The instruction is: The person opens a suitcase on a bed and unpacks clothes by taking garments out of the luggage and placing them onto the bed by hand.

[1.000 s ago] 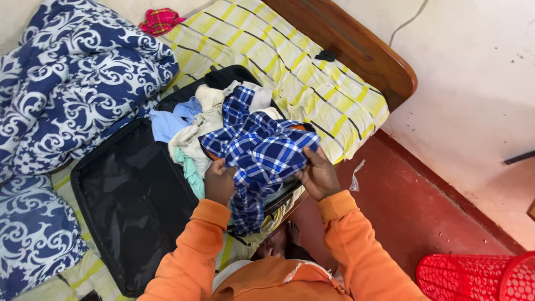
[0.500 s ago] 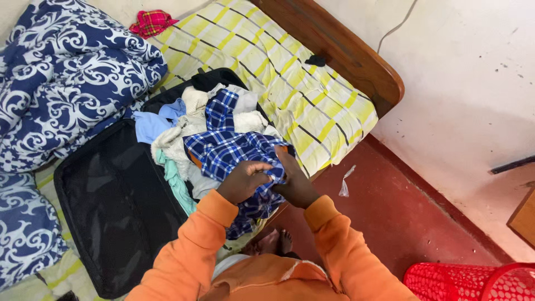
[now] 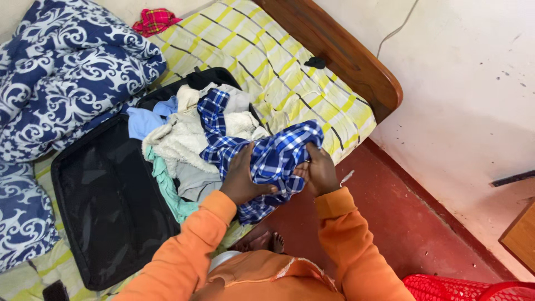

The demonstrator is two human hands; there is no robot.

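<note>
To the left of the open black suitcase (image 3: 106, 206) lay a thick blue quilt (image 3: 67, 72) with a white curling pattern, soft and bunched up. The suitcase rested on the bed (image 3: 290, 61), on a sheet with yellow and dark stripes, and its lid part had a dark mesh lining. Inside the suitcase was a pile of clothes (image 3: 178, 142): a fluffy cream piece, a pale blue one and a mint green one. A small red checked cloth (image 3: 155, 20) lay beyond the suitcase, near the wall.

At the right edge of the suitcase, the left hand (image 3: 241, 177) was closed around the blue checked shirt (image 3: 273, 161), its fingers curled over the fabric. The right hand (image 3: 319, 171) gripped the other side of the same shirt. The shirt was crumpled between both hands, with one end trailing back onto the pile. Right of the suitcase, a red mesh basket (image 3: 462, 287) stood on the red floor.
</note>
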